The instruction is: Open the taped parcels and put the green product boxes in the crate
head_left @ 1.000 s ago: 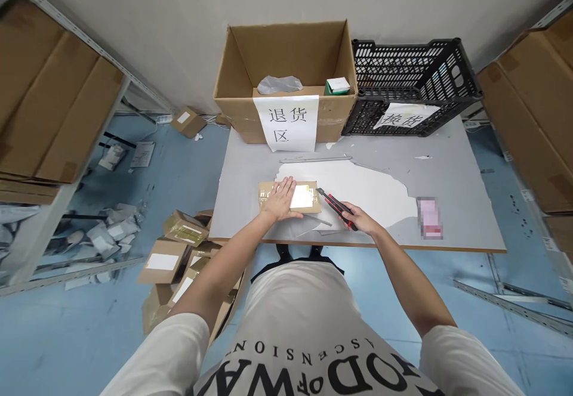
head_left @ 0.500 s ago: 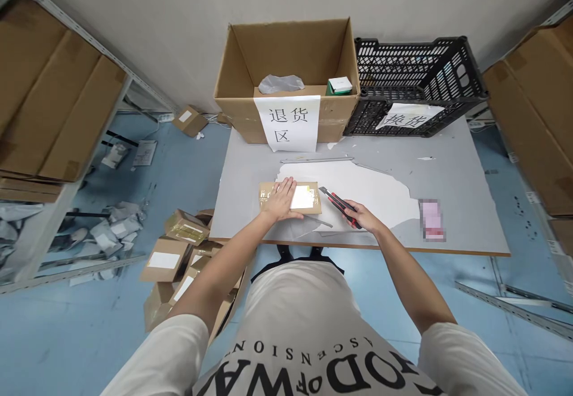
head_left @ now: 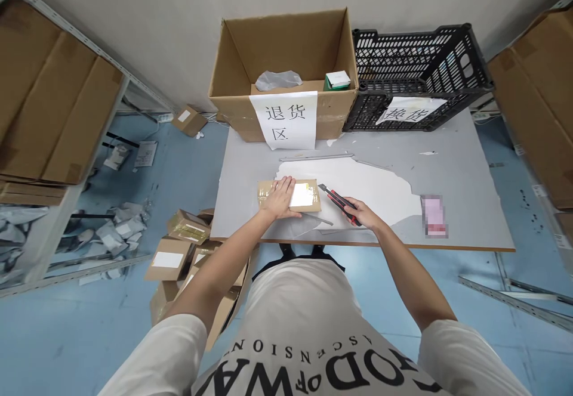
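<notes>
A small taped cardboard box point(head_left: 310, 204) with a white label lies on the table, near its front edge. My left hand point(head_left: 280, 198) rests flat on top of it, fingers stretched out, covering part of the label. In my right hand point(head_left: 360, 213) is a black and red utility knife point(head_left: 339, 200), its tip pointing left at the box's right end. From this view I cannot tell whether the tip touches the cardboard. Under the box and knife spreads a torn white sheet point(head_left: 380, 190) on the grey tabletop.
At the back of the table point(head_left: 242, 169) stand a large open carton point(head_left: 233, 110) with a paper sign and a black plastic crate point(head_left: 371, 110). A pixelated pink item point(head_left: 434, 216) lies at the right. Several cardboard boxes point(head_left: 168, 259) are piled on the floor at left.
The view has shifted slightly. My left hand stays on the box, and the knife in my right hand keeps nearly the same place beside it.
</notes>
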### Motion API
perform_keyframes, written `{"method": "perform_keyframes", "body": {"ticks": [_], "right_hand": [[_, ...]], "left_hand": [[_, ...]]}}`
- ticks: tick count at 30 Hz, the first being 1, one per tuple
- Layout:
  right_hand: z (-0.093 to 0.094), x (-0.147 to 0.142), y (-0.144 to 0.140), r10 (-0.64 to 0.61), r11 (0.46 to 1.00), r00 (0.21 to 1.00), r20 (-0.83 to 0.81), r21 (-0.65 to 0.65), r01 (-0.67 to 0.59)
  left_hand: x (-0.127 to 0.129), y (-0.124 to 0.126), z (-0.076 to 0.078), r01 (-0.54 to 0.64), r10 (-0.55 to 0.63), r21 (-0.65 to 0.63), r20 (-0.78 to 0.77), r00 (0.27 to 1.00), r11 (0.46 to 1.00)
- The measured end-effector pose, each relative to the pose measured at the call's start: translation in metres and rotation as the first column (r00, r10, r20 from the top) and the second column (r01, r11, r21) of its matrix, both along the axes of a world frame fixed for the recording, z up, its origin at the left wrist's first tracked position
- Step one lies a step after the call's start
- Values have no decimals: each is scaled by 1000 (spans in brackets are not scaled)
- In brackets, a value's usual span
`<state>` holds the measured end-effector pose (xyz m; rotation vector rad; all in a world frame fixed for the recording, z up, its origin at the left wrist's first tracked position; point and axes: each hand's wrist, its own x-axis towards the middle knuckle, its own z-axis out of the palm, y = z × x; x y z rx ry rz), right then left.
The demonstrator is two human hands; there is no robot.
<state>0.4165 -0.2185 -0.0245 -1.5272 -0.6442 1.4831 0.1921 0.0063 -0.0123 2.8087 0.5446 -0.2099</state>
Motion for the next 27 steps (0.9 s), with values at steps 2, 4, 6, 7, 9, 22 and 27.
{"method": "perform_keyframes", "body": {"ticks": [2, 4, 6, 7, 9, 22, 27], "right_hand": [[4, 0, 2, 0, 1000, 1000, 3, 0, 0], [8, 0, 4, 11, 1000, 1000, 15, -15, -11], [10, -1, 5, 17, 1000, 1000, 16, -27, -17], [11, -1, 5, 14, 1000, 1000, 12, -28, -14], [9, -2, 4, 5, 1000, 1000, -1, -27, -5], [1, -1, 5, 15, 1000, 999, -47, -25, -16], [-3, 4, 10, 35, 999, 997, -63, -27, -37]], "left_hand": [[0, 0, 0, 4, -4, 2, 12, 1000, 1000], [0, 1, -1, 8, -8, 1, 31, 999, 1000], [0, 1, -2, 10, -10, -3, 48, 999, 1000], [0, 1, -2, 9, -9, -6, 55, 998, 1000], [0, 1, -2, 8, -7, -12, 58, 998, 1000], [0, 3, -1, 20, -19, -17, 72, 997, 1000], [1, 3, 1, 22, -21, -14, 65, 998, 1000]]}}
